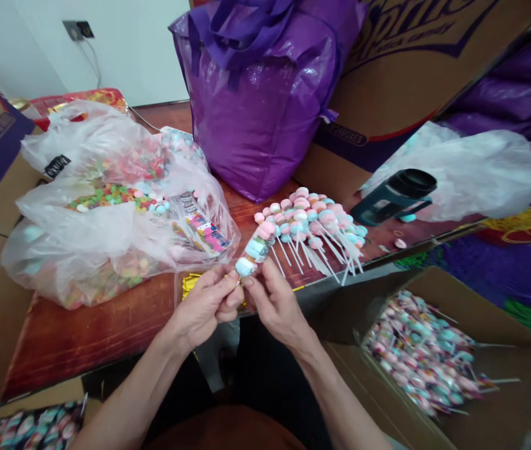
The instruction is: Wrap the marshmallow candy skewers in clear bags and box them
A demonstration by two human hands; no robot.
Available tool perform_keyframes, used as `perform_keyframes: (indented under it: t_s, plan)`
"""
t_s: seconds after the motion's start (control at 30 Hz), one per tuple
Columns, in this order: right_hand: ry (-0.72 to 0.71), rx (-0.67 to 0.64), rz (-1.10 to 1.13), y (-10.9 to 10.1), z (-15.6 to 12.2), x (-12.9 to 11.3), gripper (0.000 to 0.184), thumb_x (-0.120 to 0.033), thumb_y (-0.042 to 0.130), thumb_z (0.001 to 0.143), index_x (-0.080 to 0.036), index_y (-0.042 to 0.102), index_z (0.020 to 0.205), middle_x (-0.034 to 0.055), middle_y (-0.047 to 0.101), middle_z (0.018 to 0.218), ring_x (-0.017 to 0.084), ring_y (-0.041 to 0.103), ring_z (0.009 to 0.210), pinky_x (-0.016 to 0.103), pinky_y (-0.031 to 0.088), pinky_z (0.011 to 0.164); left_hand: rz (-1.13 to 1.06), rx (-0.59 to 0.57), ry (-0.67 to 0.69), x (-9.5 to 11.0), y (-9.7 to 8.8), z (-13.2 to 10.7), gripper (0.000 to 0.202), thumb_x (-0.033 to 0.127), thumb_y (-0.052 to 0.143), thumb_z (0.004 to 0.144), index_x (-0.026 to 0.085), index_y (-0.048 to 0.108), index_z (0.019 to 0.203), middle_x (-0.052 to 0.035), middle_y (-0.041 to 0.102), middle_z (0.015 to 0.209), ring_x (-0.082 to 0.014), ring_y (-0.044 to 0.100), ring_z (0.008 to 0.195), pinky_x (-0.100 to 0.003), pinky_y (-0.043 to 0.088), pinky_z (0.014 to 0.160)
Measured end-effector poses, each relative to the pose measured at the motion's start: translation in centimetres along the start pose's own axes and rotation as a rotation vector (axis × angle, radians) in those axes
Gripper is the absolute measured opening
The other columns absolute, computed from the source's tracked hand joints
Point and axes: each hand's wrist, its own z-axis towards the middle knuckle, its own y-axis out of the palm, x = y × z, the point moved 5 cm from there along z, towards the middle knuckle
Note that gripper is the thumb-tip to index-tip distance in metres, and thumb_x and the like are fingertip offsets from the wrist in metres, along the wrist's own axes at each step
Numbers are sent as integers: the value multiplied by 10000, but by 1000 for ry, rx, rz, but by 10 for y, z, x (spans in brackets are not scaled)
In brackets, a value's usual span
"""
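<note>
Both hands meet at the lower end of a marshmallow stick [257, 249], whose pink, blue, white and orange pieces are covered by a clear wrapper. My left hand [212, 300] has its fingers closed at the base of the wrapper. My right hand [275, 300] pinches the same base from the other side. Between the fingers the stick itself is hidden. Under the hands, a clear container of gold twist ties [190, 285] is partly covered. Just beyond and to the right lies a pile of unwrapped marshmallow sticks [310, 219], their white sticks pointing toward me.
Plastic bags of gummy candy [101, 237] spread over the table's left. A purple bag [265, 106] stands at the back, with a dark bottle [394, 197] at right. Below right, a cardboard box [504, 362] holds wrapped sticks; another box of wrapped candy [35, 428] sits lower left.
</note>
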Motion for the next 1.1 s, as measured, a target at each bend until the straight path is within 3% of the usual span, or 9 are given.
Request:
perform_keyframes:
  t_s: [0.13,0.2,0.3,0.43,0.57,0.67,0.83,0.97,1.1]
  plan:
    - [57,88,-82,3,-6,3,62,-255,469,955,-225,459,901,-22,531,728,133,505,628,262,405,593,237,229,379,1,-7,-1,333,490,695,838,174,592,808,43,468,579,-62,349,509,-172,275,466]
    - [121,96,-26,3,-6,3,79,-270,483,952,-226,464,889,-18,553,741,132,522,644,257,417,598,295,277,448,-1,-9,-2,313,477,702,834,169,647,812,17,518,638,-83,423,578,-187,330,514]
    - [215,83,172,2,-4,5,152,-322,518,946,-233,456,841,-49,505,675,109,483,568,230,400,530,262,262,403,-2,-10,1,302,432,778,767,167,699,888,10,557,669,-86,439,577,-198,331,508]
    - [248,99,209,4,-3,10,203,-338,515,963,-231,475,795,-64,486,618,92,449,488,215,383,462,51,246,277,-4,-12,11,374,423,855,663,135,679,825,65,443,548,-26,269,448,-178,193,425]
    - [-70,221,-195,-2,-6,-2,181,-213,466,979,-214,644,945,51,688,871,155,662,772,280,546,689,-113,234,166,-9,-13,20,418,386,903,584,125,612,733,64,467,585,8,269,429,-147,194,415]
    - [-315,230,-420,-1,-8,-9,280,-130,459,963,-211,707,1064,101,724,1016,188,697,957,324,573,851,-180,233,114,-10,-14,20,435,352,923,548,124,598,727,72,456,576,12,288,428,-129,207,411]
    - [-527,292,-596,-3,-8,-17,243,-93,538,925,-213,718,1035,96,736,941,196,702,878,322,572,791,-253,217,36,-10,-5,12,429,333,931,535,144,604,739,67,484,583,-17,384,466,-129,268,426]
    - [-419,341,-565,0,-5,-20,154,-141,528,931,-201,668,914,83,692,830,191,652,761,337,527,725,-319,187,80,-14,1,13,381,330,918,579,167,629,768,50,559,676,-45,491,567,-164,408,536]
    - [-187,381,-312,-2,-10,-20,126,-183,516,945,-208,595,850,26,618,764,156,594,684,281,490,646,-271,74,79,-13,6,19,370,416,888,619,178,664,793,2,627,776,-132,600,749,-248,490,675]
